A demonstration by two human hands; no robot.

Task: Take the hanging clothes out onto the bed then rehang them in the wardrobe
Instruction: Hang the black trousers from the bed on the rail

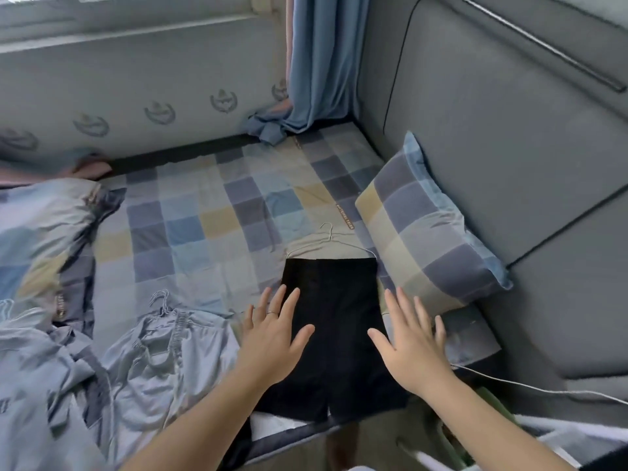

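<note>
Black shorts (334,317) lie flat on the bed (204,215), hanger (331,243) toward twelve o'clock, left grip (275,338) and right grip (413,348) spread open alongside, seemingly smoothing them.

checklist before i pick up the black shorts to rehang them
1. Black shorts lie flat on the bed: ok.
2. Wire hanger sits at the waistband, hook free on the sheet: ok.
3. Left hand and right hand open, holding nothing: ok.
4. Hanger's right end clear of the pillow: cannot tell.
5. Room on the wardrobe rail: cannot tell, the wardrobe is out of view.
</note>
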